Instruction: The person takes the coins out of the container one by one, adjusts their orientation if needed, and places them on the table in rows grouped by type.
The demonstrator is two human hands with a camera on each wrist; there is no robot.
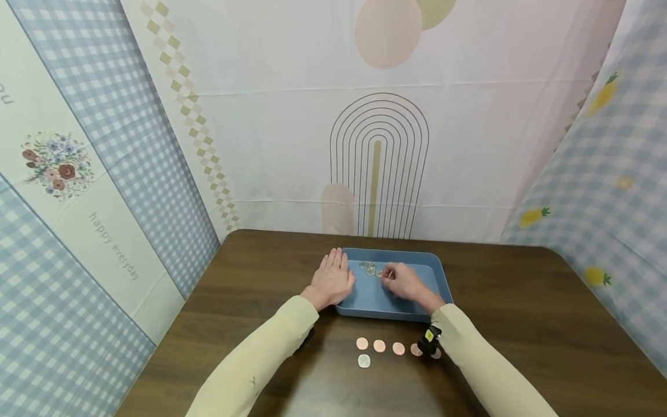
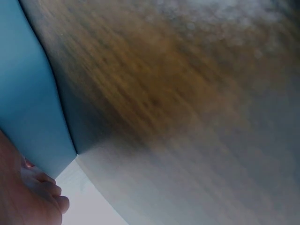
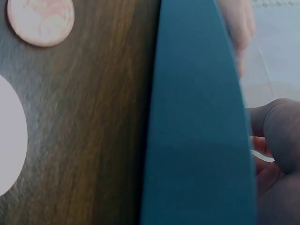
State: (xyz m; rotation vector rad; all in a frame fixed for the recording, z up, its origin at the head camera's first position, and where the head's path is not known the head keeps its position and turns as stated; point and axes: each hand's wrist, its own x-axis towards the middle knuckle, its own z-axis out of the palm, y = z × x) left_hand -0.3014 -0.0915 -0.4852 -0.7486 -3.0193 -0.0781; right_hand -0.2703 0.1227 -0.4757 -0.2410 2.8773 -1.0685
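In the middle of the frame, on the brown table [image 1: 521, 301], sits a blue tray [image 1: 432, 269]. The left hand [image 1: 332, 279] lies flat on the tray's left rim, fingers straight. To its right, the right hand [image 1: 403, 282] reaches into the tray, fingers curled, pinching a coin [image 1: 386, 274] near a few more coins [image 1: 369, 267]. Lower down, a row of copper coins [image 1: 379, 346] lies on the table.

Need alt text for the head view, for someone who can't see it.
Two hands work at a blue tray on a brown table: the left hand rests flat on its left rim, the right hand pinches among coins inside. A row of copper coins and one silver coin lie before the tray.
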